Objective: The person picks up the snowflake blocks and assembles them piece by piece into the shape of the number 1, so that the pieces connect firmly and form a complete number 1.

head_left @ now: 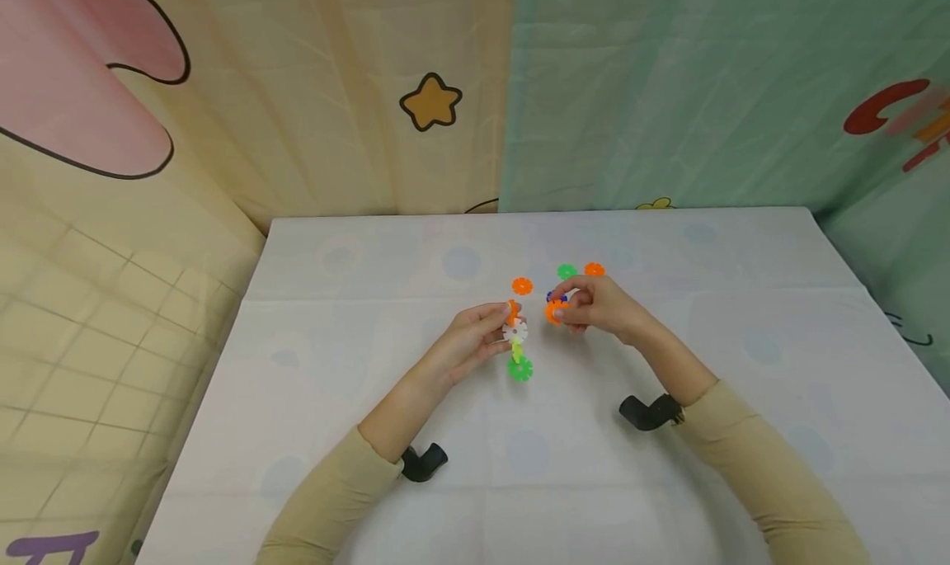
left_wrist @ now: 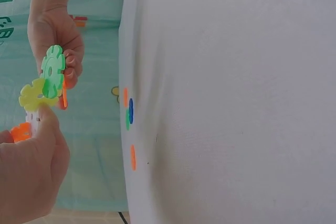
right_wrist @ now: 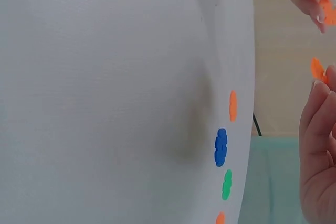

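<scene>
My left hand (head_left: 473, 336) pinches the orange end of a short chain of notched plastic discs. Below the orange disc (head_left: 512, 311) hang a white disc (head_left: 515, 331), a yellow disc (head_left: 517, 350) and a green disc (head_left: 521, 369), joined at their slots. To the right, my right hand (head_left: 603, 305) pinches a loose orange disc (head_left: 555, 312) between thumb and fingers, apart from the chain. In the left wrist view the chain's green disc (left_wrist: 53, 72) overlaps part of the right hand. The fingers of the left hand partly cover the white disc.
On the white-covered table (head_left: 356, 383) behind the hands lie an orange disc (head_left: 523, 286), a green disc (head_left: 567, 271), another orange disc (head_left: 594, 270) and a blue disc (right_wrist: 221, 147). Printed curtains (head_left: 631, 95) stand behind the table. Each wrist carries a black mount (head_left: 650, 413).
</scene>
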Motion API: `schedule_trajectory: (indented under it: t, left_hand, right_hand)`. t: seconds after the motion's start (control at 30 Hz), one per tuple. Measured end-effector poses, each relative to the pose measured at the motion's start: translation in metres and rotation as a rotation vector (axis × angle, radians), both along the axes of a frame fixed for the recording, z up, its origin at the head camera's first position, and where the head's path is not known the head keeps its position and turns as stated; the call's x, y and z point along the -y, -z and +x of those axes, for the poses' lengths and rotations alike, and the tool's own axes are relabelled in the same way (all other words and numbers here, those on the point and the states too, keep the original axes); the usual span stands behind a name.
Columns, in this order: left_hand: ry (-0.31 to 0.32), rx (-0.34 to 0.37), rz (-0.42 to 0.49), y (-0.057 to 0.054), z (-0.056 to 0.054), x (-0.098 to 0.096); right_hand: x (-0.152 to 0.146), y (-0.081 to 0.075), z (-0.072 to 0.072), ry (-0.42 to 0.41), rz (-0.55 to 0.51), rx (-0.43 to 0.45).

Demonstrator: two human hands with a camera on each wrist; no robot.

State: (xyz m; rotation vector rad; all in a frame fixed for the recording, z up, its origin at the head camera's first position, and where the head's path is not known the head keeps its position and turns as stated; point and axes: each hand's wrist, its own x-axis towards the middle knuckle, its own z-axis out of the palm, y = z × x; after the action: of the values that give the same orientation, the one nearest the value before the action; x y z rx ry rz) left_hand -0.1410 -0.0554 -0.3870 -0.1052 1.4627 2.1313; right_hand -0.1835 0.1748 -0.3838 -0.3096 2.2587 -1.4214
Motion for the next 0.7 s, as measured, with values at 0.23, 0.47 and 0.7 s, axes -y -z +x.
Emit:
schedule_trajectory:
  t: [0.23,0.47,0.7]
  left_hand:
    - [0.019,-0.028,-0.044,0.001,0.0,0.0]
    - [0.055,-0.056,-0.107,0.004,0.001,-0.001]
    - [0.077,-0.113,-0.117,0.006,0.002,-0.003]
  right_hand:
    - [0.005,-0.01,0.0,0.002,-0.034,-0.007]
    - [0.014,-0.018,0.0,-0.034,-0.111,-0.031]
    - [0.024,-0.025,0.003,-0.038,-0.114,-0.074]
